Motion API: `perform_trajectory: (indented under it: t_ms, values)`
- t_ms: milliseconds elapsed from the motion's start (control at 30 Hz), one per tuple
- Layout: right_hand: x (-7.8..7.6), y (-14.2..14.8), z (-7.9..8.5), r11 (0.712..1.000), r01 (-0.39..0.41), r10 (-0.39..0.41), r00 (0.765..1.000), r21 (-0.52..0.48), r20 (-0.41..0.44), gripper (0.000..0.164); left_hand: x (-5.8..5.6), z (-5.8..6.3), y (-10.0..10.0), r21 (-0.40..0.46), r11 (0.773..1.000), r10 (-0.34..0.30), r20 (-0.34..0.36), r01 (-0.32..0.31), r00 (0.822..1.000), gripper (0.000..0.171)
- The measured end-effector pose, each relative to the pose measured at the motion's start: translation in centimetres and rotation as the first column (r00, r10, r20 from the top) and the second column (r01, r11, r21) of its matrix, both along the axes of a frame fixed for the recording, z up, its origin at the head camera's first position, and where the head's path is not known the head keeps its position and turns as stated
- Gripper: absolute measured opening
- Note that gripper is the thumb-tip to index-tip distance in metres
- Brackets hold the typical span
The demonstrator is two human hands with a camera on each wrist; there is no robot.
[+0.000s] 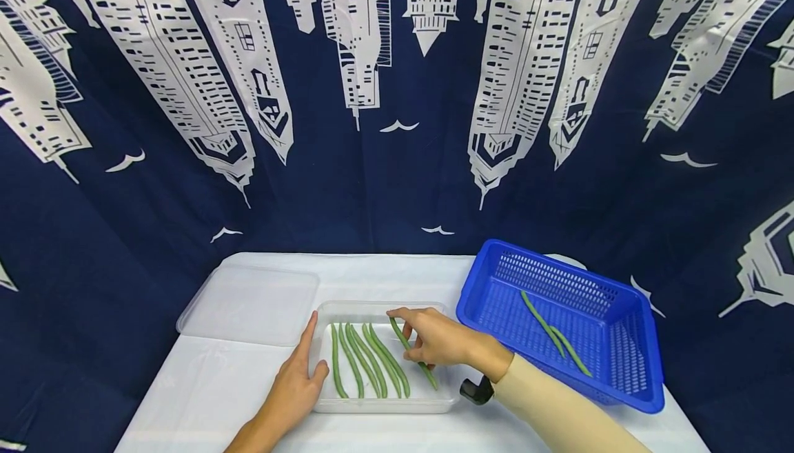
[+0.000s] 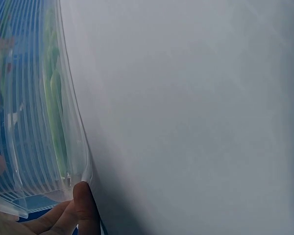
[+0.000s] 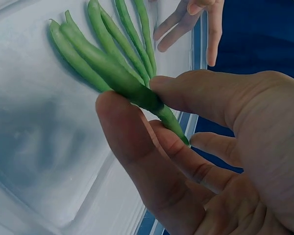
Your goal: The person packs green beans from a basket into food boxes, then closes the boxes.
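A clear plastic container (image 1: 384,406) stands at the table's front middle, with several green beans (image 1: 351,360) lying side by side in its left and middle parts. My right hand (image 1: 437,337) pinches one more green bean (image 3: 108,68) between thumb and fingers, over the container's right part. That bean slants, its far end up by the index fingertip. At the container's left wall rests my left hand (image 1: 299,384), index finger extended along the side and thumb near the front corner. The left wrist view shows fingertips (image 2: 83,196) touching the clear wall.
To the right, a blue perforated basket (image 1: 558,270) holds two green beans (image 1: 538,318). A clear flat lid (image 1: 254,305) lies on the white tablecloth (image 1: 186,391) at the back left. A dark curtain with a white skyline print (image 1: 366,184) hangs behind the table.
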State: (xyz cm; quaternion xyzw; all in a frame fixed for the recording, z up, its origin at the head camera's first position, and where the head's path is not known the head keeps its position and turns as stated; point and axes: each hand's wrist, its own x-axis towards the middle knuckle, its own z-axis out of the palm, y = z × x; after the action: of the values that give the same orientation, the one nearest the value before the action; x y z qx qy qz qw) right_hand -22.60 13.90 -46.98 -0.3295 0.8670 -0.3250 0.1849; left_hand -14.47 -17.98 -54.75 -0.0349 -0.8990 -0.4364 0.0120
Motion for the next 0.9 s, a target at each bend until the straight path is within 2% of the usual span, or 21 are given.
perform_trajectory:
  t_ms: [167, 400, 667, 767, 900]
  values:
    - [-0.2, 0.0, -0.1, 1.000, 0.004, -0.004, 1.000, 0.011, -0.010, 0.078, -0.1, 0.0, 0.1, -0.004, 1.000, -0.003, -0.006, 0.003, 1.000, 0.096]
    - [0.0, 0.3, -0.4, 1.000, 0.009, -0.009, 1.000, -0.007, 0.017, 0.072, 0.0, 0.0, 0.1, -0.006, 1.000, -0.004, -0.002, 0.004, 1.000, 0.096]
    - [0.3, 1.4, 0.7, 1.000, 0.030, -0.030, 1.000, -0.008, -0.002, 0.061, 0.0, -0.1, -0.1, 0.008, 1.000, -0.008, -0.001, 0.008, 1.000, 0.096]
    - [0.2, 2.0, 1.1, 1.000, 0.025, -0.025, 0.998, -0.006, -0.063, 0.056, -0.1, -0.1, -0.1, 0.011, 1.000, -0.008, -0.005, 0.008, 1.000, 0.096]
    - [-0.1, 3.4, 1.5, 0.999, 0.033, -0.030, 0.977, 0.012, -0.213, 0.051, -0.1, -0.3, 0.0, 0.012, 1.000, -0.009, -0.008, 0.009, 1.000, 0.096]
